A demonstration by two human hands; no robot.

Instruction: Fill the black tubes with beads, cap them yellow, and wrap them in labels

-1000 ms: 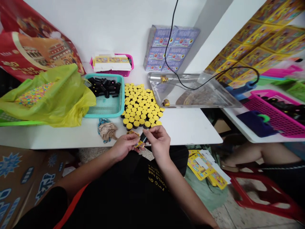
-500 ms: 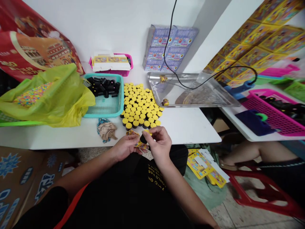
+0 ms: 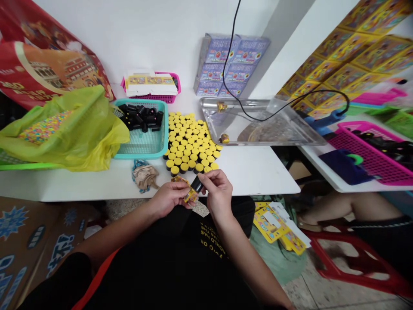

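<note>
My left hand (image 3: pixel 172 197) is closed on a small yellow printed wrapper (image 3: pixel 189 196), pinched between thumb and fingers. In my right hand (image 3: pixel 217 189) I grip a small black cylindrical container (image 3: pixel 197 184), tilted, its near end touching or close to the wrapper. Both hands are together over my lap at the table's front edge. Just beyond them stand many black containers with yellow lids (image 3: pixel 190 144), packed in a group. A crumpled beige and blue cloth (image 3: pixel 145 175) lies to the left of that group.
A turquoise basket (image 3: pixel 142 148) holds loose black containers. Left of it, a yellow-green bag (image 3: pixel 97 142) contains colourful beads. A metal tray (image 3: pixel 267 140) stands at the right, with a black cable (image 3: pixel 232 101) hanging over it. Another person's leg (image 3: pixel 338 204) shows at the right beside a red stool (image 3: pixel 322 258).
The black container has turned in my right hand, so its black side now shows instead of its yellow end. My left hand stays nearly still with the wrapper.
</note>
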